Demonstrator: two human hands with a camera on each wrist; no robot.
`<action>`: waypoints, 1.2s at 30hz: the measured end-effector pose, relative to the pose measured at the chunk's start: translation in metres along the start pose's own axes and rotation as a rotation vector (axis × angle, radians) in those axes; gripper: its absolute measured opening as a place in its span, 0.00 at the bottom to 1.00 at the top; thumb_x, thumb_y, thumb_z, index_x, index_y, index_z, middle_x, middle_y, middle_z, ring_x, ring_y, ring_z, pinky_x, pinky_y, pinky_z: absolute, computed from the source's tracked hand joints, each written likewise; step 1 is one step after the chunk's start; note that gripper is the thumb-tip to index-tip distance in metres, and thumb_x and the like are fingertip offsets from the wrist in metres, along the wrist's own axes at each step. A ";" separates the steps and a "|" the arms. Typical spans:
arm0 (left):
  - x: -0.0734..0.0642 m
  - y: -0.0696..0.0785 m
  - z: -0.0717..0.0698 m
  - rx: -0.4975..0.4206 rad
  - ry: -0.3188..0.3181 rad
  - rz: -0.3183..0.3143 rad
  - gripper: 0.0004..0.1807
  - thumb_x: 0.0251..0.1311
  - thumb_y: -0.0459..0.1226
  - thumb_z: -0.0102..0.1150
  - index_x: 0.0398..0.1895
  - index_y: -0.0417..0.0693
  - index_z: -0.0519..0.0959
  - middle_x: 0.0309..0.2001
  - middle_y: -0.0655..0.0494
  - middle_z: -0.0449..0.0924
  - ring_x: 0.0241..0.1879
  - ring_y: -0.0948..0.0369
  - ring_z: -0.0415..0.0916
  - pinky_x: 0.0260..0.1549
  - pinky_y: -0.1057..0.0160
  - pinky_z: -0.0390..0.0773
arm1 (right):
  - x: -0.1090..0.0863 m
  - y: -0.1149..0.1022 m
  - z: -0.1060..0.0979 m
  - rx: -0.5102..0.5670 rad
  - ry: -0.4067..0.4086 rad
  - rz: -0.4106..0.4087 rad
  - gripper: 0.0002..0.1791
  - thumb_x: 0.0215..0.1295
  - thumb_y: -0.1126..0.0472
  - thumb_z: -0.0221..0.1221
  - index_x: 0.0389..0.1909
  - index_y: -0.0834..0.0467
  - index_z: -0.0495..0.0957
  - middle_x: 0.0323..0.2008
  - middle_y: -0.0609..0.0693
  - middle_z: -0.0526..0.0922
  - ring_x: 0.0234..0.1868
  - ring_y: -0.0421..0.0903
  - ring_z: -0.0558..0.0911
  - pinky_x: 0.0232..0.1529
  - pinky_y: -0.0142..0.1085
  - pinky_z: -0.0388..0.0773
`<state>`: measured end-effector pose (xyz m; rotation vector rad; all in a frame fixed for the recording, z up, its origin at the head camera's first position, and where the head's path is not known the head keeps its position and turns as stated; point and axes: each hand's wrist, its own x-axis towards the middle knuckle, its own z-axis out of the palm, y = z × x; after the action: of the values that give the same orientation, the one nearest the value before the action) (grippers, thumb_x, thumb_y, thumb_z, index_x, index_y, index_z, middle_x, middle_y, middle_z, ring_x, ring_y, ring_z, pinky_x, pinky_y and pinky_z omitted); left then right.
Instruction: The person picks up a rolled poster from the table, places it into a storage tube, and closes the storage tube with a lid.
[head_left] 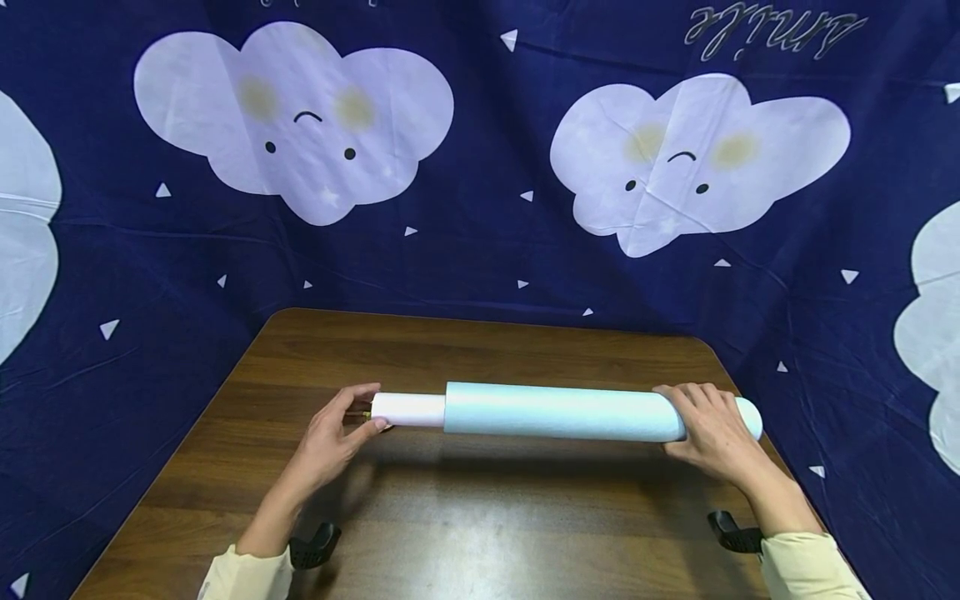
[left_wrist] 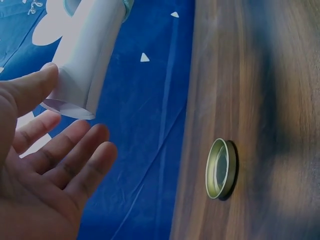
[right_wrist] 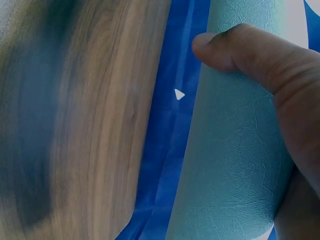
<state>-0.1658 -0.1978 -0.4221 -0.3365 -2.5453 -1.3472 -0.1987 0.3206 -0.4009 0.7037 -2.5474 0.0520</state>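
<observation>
A light blue tube (head_left: 555, 412) with a leathery texture is held level above the wooden table. My right hand (head_left: 712, 425) grips it near its right end, thumb across the near side in the right wrist view. From its left end sticks out a white roll (head_left: 408, 410), hollow at the tip, which looks like rolled paper. My left hand (head_left: 330, 433) is at that tip; the thumb touches the roll while the other fingers spread loosely past its end. A round gold-coloured lid (left_wrist: 221, 169) rests on the table, mostly hidden behind the left hand in the head view.
The wooden table (head_left: 465, 517) has rounded far corners. A dark blue cloth (head_left: 480, 225) with clouds and small white triangles hangs behind and at both sides. Black wrist devices (head_left: 315, 546) stick out from both of the person's wrists.
</observation>
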 end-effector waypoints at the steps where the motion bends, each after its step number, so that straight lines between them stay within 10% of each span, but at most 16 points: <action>1: 0.000 0.000 0.000 -0.011 0.002 -0.002 0.24 0.57 0.36 0.63 0.58 0.44 0.71 0.50 0.47 0.78 0.48 0.54 0.76 0.46 0.58 0.79 | 0.000 0.000 0.000 0.000 0.000 0.000 0.45 0.24 0.54 0.76 0.53 0.56 0.72 0.40 0.57 0.79 0.43 0.60 0.75 0.42 0.56 0.66; 11: -0.002 -0.006 0.001 -0.133 0.005 -0.002 0.23 0.59 0.34 0.60 0.58 0.43 0.71 0.47 0.44 0.79 0.43 0.73 0.74 0.41 0.70 0.77 | -0.001 -0.001 0.000 0.004 0.002 -0.003 0.45 0.24 0.54 0.76 0.53 0.56 0.72 0.40 0.57 0.80 0.43 0.60 0.75 0.42 0.55 0.66; 36: -0.001 -0.007 0.000 -0.225 -0.005 -0.027 0.21 0.61 0.35 0.59 0.58 0.43 0.72 0.51 0.41 0.78 0.43 0.74 0.74 0.39 0.72 0.76 | 0.000 -0.001 -0.002 0.005 -0.006 -0.014 0.45 0.24 0.53 0.77 0.53 0.56 0.72 0.40 0.57 0.79 0.43 0.60 0.75 0.42 0.55 0.66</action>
<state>-0.1666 -0.2022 -0.4280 -0.3467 -2.4136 -1.6498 -0.1973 0.3204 -0.3991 0.7250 -2.5482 0.0521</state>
